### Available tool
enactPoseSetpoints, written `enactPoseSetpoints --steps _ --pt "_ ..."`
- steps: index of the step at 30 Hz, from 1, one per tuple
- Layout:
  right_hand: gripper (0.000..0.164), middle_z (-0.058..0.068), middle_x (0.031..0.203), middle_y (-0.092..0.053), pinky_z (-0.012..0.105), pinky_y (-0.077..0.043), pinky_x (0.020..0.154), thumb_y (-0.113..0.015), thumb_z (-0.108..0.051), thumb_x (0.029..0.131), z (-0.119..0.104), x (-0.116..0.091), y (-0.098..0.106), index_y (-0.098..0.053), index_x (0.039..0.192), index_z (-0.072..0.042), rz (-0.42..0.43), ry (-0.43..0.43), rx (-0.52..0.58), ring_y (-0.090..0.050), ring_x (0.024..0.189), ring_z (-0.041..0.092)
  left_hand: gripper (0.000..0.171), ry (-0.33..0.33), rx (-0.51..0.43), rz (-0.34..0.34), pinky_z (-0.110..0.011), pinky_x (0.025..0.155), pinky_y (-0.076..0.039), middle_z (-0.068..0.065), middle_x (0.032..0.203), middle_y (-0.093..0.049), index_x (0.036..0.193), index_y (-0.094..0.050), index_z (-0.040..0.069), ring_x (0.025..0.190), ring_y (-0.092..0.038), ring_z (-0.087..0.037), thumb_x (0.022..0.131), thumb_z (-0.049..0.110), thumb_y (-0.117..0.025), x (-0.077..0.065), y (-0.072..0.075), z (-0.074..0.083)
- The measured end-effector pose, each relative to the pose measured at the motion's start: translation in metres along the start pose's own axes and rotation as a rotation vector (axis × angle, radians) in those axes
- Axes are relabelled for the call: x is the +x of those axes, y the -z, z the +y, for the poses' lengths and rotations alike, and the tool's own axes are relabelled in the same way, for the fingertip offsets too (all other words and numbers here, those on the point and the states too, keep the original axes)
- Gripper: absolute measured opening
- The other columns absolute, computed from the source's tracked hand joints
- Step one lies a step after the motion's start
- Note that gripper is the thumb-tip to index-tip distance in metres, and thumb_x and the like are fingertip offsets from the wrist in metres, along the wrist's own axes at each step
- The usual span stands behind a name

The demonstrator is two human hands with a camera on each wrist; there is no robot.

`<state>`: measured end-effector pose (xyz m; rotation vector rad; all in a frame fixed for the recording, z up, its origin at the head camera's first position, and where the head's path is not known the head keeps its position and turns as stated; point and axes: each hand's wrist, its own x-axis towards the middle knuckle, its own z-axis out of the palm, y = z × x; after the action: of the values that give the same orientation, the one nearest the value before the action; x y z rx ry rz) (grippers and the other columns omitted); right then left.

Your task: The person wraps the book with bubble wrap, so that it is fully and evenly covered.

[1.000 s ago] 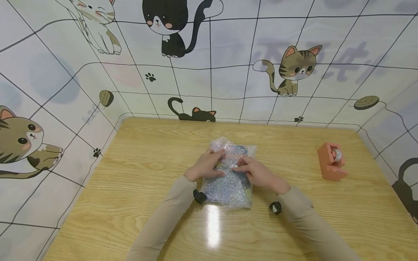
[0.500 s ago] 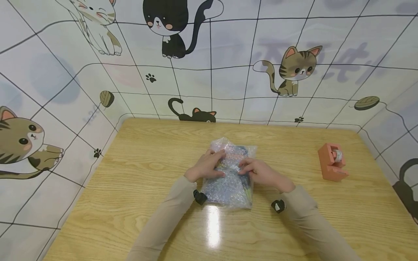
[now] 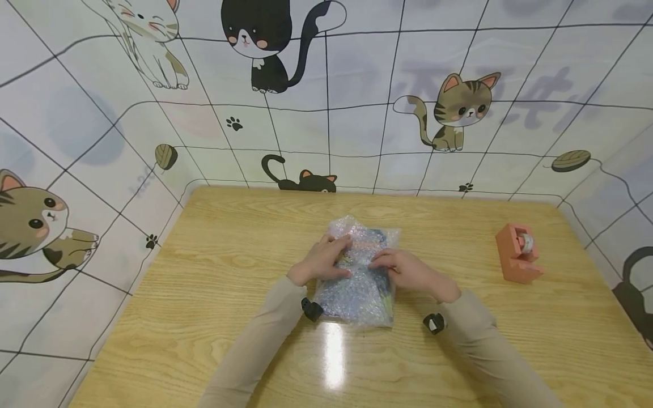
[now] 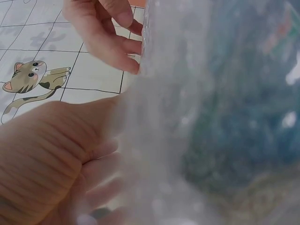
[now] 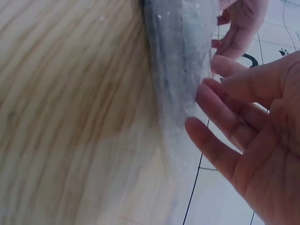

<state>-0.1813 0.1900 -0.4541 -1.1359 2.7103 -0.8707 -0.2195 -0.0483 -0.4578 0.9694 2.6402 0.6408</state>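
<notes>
A flat parcel in clear bubble wrap (image 3: 352, 297) lies on the table before me. Through the wrap shows something bluish with bits of other colours; what kind of thing it is I cannot make out. My left hand (image 3: 322, 262) rests on the parcel's left side, thumb and fingers spread. From the right, my right hand (image 3: 410, 271) touches the upper middle of the wrap with bent, relaxed fingertips. In the right wrist view the fingers (image 5: 220, 117) stand apart against the plastic (image 5: 180, 70). The left wrist view has the wrap (image 4: 164, 140) close up and blurred.
A pink tape dispenser (image 3: 512, 258) with a roll of tape stands at the right of the wooden table (image 3: 219, 249). Behind and beside the table hangs a cloth (image 3: 357, 124) with cat drawings and a grid. Each wrist bears a small black camera.
My right hand has shifted slightly right on the wrap since a second ago, its fingertips still touching. The left hand and the parcel have stayed in place.
</notes>
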Motion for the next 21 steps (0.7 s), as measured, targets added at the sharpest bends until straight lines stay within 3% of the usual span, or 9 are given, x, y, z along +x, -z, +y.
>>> enactPoseSetpoints --steps 4,8,21 --pt "0.044 0.015 0.106 -0.059 0.030 -0.049 0.071 -0.054 0.016 0.078 -0.002 0.005 -0.006 -0.064 0.118 0.001 0.004 0.010 -0.100 -0.054 0.084 0.020 0.072 -0.004 0.000 0.002 -0.043 0.089 -0.038 -0.008 0.150 -0.032 0.140 -0.041 0.007 0.118 -0.036 -0.027 0.081 0.030 -0.074 0.000 0.000 0.000" --pt "0.047 0.013 0.100 -0.056 0.031 -0.047 0.071 -0.052 0.019 0.074 -0.003 0.008 -0.011 -0.066 0.115 0.000 0.027 0.012 -0.152 -0.049 0.083 0.019 0.072 -0.009 -0.003 0.002 -0.043 0.088 -0.039 -0.009 0.150 -0.031 0.140 -0.041 0.007 0.118 -0.036 -0.027 0.081 0.030 -0.074 0.000 0.000 0.000" --pt "0.044 0.013 0.100 -0.056 0.030 -0.048 0.071 -0.052 0.020 0.074 -0.002 0.008 -0.012 -0.068 0.110 0.001 0.009 -0.014 -0.112 -0.051 0.085 0.020 0.072 -0.016 0.006 0.006 -0.042 0.089 -0.039 -0.008 0.151 -0.030 0.139 -0.042 0.007 0.118 -0.036 -0.026 0.080 0.031 -0.074 0.000 -0.001 -0.002"
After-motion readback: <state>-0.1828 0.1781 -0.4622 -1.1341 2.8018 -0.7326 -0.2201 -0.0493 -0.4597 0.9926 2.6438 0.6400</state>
